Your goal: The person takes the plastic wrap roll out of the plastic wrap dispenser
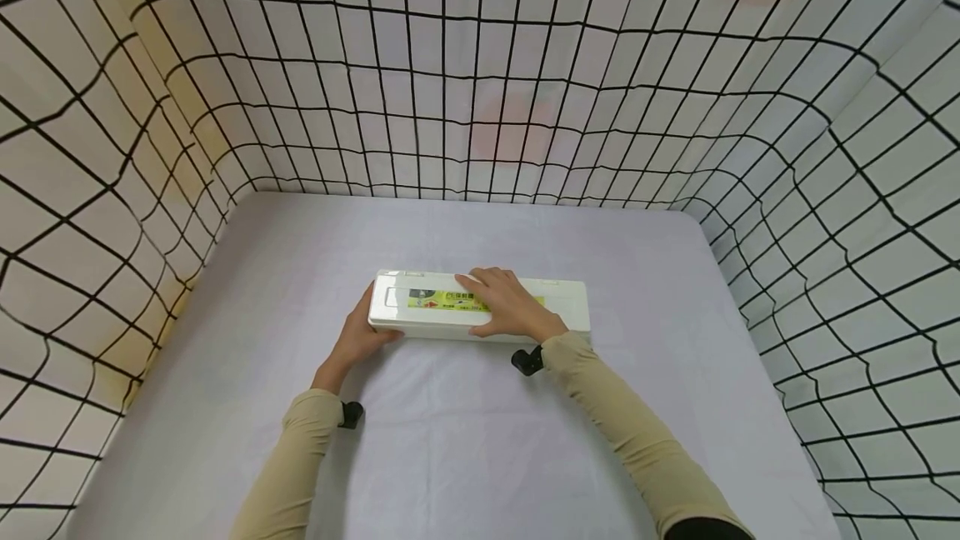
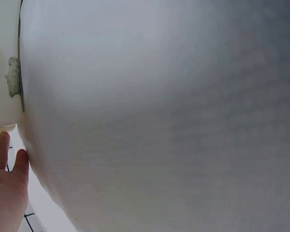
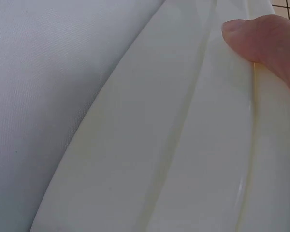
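Observation:
A long white plastic box [image 1: 558,307] with a yellow-green label [image 1: 426,300] lies flat on the white table [image 1: 465,448]. My right hand [image 1: 506,307] lies over the middle of its lid. Its thumb presses the front wall in the right wrist view, thumb [image 3: 266,38] on box [image 3: 183,159]. My left hand [image 1: 358,338] is at the box's left front corner. Its straight fingers [image 2: 5,179] reach up to the box [image 2: 2,63] in the left wrist view. The fingertips behind the box end are hidden from the head camera.
White walls with a black grid [image 1: 480,107] close in the table at the back, left and right. The tablecloth [image 2: 159,121] around the box is bare. Small black camera mounts sit at both wrists [image 1: 527,361].

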Demonstrator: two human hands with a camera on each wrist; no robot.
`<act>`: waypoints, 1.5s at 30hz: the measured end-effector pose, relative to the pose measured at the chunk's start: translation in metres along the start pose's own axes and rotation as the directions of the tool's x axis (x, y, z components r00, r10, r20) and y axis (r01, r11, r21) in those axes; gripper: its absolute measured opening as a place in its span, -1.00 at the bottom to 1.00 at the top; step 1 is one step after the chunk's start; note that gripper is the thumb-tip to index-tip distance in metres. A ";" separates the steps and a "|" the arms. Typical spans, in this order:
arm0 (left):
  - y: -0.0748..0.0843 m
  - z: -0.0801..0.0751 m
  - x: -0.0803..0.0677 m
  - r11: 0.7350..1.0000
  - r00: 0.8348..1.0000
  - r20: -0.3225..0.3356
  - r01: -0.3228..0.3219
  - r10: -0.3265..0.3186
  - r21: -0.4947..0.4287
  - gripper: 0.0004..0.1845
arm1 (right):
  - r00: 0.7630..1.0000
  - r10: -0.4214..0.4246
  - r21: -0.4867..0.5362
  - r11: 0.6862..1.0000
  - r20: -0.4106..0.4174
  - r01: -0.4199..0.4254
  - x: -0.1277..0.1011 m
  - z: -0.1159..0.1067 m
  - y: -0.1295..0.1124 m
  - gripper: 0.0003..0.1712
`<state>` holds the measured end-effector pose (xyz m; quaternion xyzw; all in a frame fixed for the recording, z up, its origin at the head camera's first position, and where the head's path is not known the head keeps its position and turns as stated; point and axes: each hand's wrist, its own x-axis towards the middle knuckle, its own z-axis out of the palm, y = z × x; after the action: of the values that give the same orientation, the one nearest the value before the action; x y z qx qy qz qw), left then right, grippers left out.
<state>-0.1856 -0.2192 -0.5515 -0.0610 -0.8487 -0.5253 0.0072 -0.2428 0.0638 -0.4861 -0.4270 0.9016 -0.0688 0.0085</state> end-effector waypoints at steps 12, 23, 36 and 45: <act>0.001 0.001 -0.002 0.999 0.999 -0.005 0.048 -0.048 -0.002 0.14 | 1.000 0.002 0.047 0.999 -0.001 -0.002 -0.001 -0.005 -0.002 0.02; -0.001 0.001 -0.001 0.996 0.996 -0.007 0.093 -0.093 0.011 0.00 | 0.999 -0.010 0.079 0.997 -0.041 0.013 0.000 -0.017 -0.006 0.01; 0.000 0.002 -0.002 0.991 0.991 -0.005 0.131 -0.130 0.035 0.05 | 0.998 0.043 0.092 0.995 -0.038 -0.040 -0.002 -0.027 -0.005 0.01; 0.001 0.003 -0.002 0.993 0.994 0.001 0.108 -0.108 0.043 0.10 | 0.995 0.065 0.084 0.995 -0.078 -0.059 -0.006 -0.031 -0.002 0.01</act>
<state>-0.1837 -0.2168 -0.5521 -0.0156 -0.8619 -0.5063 -0.0216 -0.2396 0.0708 -0.4558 -0.3950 0.9104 -0.1224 -0.0083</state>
